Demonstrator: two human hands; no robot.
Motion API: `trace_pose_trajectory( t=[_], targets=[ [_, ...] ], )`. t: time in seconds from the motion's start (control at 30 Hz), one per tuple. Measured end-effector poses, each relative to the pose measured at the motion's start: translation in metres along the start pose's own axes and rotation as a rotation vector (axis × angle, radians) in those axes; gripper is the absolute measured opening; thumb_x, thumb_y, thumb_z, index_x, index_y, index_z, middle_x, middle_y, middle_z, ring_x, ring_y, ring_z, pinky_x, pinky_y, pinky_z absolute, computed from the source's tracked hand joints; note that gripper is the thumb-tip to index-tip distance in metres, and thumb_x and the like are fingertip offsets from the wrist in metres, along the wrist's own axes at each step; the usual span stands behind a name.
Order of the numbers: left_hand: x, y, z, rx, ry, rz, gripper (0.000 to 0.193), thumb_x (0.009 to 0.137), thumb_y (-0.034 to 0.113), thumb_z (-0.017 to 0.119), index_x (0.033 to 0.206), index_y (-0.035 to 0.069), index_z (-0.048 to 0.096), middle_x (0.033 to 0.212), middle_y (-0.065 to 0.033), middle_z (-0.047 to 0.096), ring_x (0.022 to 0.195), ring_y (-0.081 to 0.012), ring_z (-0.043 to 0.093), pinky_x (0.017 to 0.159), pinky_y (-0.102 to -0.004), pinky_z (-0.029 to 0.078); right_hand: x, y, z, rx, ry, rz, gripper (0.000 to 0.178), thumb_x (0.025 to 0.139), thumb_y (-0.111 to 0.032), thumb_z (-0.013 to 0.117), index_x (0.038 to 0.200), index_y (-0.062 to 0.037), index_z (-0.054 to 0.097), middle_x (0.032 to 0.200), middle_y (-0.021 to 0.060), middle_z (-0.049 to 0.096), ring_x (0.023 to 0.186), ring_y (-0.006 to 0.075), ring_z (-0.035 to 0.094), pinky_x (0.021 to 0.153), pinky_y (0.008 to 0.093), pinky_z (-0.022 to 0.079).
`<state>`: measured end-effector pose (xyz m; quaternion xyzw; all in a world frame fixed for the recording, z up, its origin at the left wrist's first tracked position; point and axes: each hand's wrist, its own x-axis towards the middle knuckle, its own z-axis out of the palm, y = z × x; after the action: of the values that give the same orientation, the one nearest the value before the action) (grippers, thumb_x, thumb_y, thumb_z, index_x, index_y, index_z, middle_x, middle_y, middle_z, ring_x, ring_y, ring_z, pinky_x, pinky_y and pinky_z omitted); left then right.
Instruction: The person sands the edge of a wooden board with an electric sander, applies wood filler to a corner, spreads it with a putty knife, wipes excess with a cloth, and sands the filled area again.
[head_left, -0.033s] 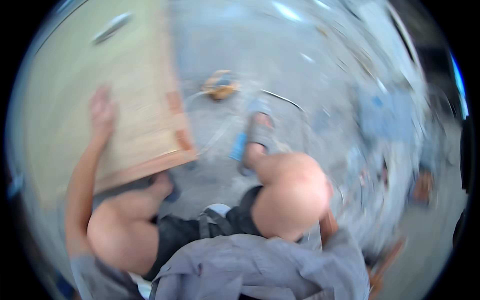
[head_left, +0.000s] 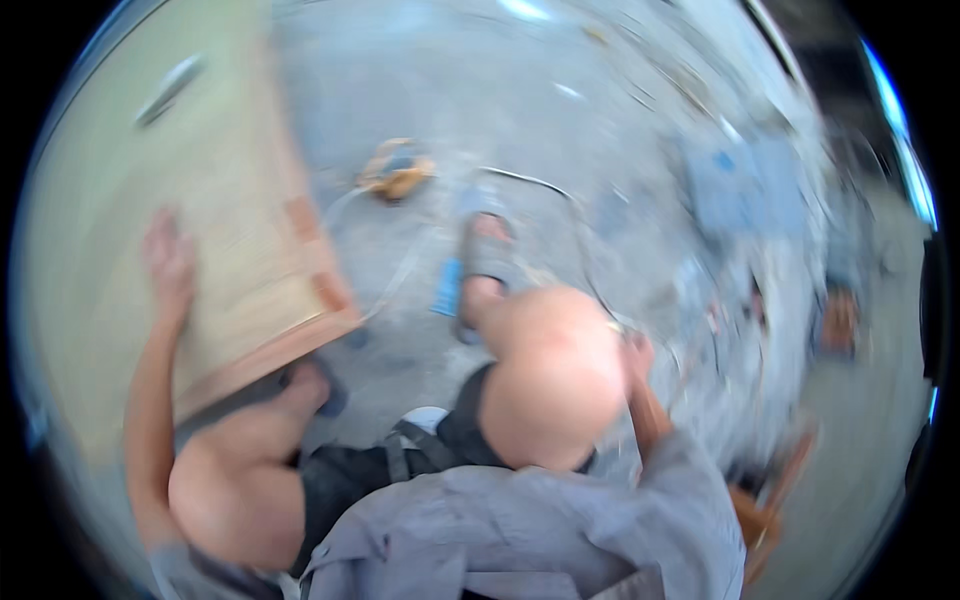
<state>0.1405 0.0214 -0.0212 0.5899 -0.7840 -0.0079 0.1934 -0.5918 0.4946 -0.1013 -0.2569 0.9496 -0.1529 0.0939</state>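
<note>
My left hand (head_left: 170,262) lies flat on a large pale panel (head_left: 225,240) with a reddish-brown wooden edge, its fingers stretched out. A slim, silvery, elongated object (head_left: 170,90) rests on the same panel, farther away. My right hand (head_left: 638,362) is beside my right knee, partly hidden by it and blurred. Its fingers look closed around the end of a thin cable (head_left: 545,186), which curves back over the floor. Ahead of my right foot sits a small tan-orange object (head_left: 398,172) with a dark bluish middle; its kind is too blurred to tell.
A blue strip (head_left: 447,287) lies beside my right sandal (head_left: 490,255) on the grey floor (head_left: 480,90). Toward the right are a light-blue flat sheet (head_left: 748,185) and scattered debris. A reddish-brown block (head_left: 838,322) and wooden pieces (head_left: 765,510) lie at the far right.
The view has shifted, so the panel and floor objects appear farther left. My right hand has come out from behind the knee, with the cable reaching it. My left hand stays on the panel.
</note>
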Motion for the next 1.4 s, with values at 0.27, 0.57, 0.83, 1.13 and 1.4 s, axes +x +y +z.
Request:
trace_pose_trajectory(
  t=[0.27,0.57,0.83,1.13,1.4],
  targets=[
    [0.005,-0.034,-0.003,0.133,-0.044,0.080,0.056,0.101,0.014,0.048,0.155,-0.003,0.044,0.153,-0.0252,0.052,0.144,-0.0319,0.049,0.123,-0.0430,0.036,-0.028,0.069,-0.025,-0.228,-0.065,0.362,0.031,0.095,-0.021,0.057,0.115,-0.0079,0.076,0.115,0.0227,0.074,0.112,0.0420,0.069,0.098,0.0466,0.054],
    [0.009,-0.009,0.008,0.040,-0.076,-0.066,0.053,0.102,0.021,0.047,0.150,-0.002,0.049,0.156,-0.0221,0.049,0.147,-0.0378,0.041,0.125,-0.0471,0.027,0.004,0.064,0.097,-0.194,-0.351,0.231,0.034,0.095,-0.023,0.061,0.126,-0.0117,0.070,0.119,0.0165,0.070,0.112,0.0320,0.066,0.096,0.0420,0.052],
    [-0.003,0.023,-0.011,0.043,0.112,-0.101,0.043,0.098,0.013,0.053,0.140,0.003,0.059,0.148,-0.0176,0.056,0.140,-0.0356,0.048,0.117,-0.0485,0.036,0.029,0.047,0.099,-0.192,-0.385,0.257,0.032,0.097,-0.028,0.065,0.124,-0.0132,0.065,0.108,0.0106,0.068,0.098,0.0248,0.065,0.084,0.0391,0.053],
    [-0.001,0.027,-0.003,0.017,0.173,-0.128,0.042,0.097,0.013,0.055,0.138,0.003,0.061,0.148,-0.0156,0.057,0.138,-0.0341,0.051,0.115,-0.0464,0.040,0.088,-0.054,0.054,0.819,-0.472,0.303,0.032,0.098,-0.034,0.069,0.122,-0.0148,0.061,0.096,0.0040,0.065,0.083,0.0168,0.064,0.072,0.0358,0.055],
    [0.001,0.023,0.001,0.003,0.190,-0.145,0.042,0.098,0.016,0.056,0.138,0.004,0.061,0.148,-0.0132,0.058,0.138,-0.0331,0.052,0.116,-0.0467,0.039,0.080,-0.384,-0.143,0.676,-0.492,-0.456,0.016,0.102,-0.017,0.062,0.110,-0.0030,0.061,0.085,0.0040,0.061,0.069,0.0104,0.057,0.067,0.0266,0.052]
  ],
)
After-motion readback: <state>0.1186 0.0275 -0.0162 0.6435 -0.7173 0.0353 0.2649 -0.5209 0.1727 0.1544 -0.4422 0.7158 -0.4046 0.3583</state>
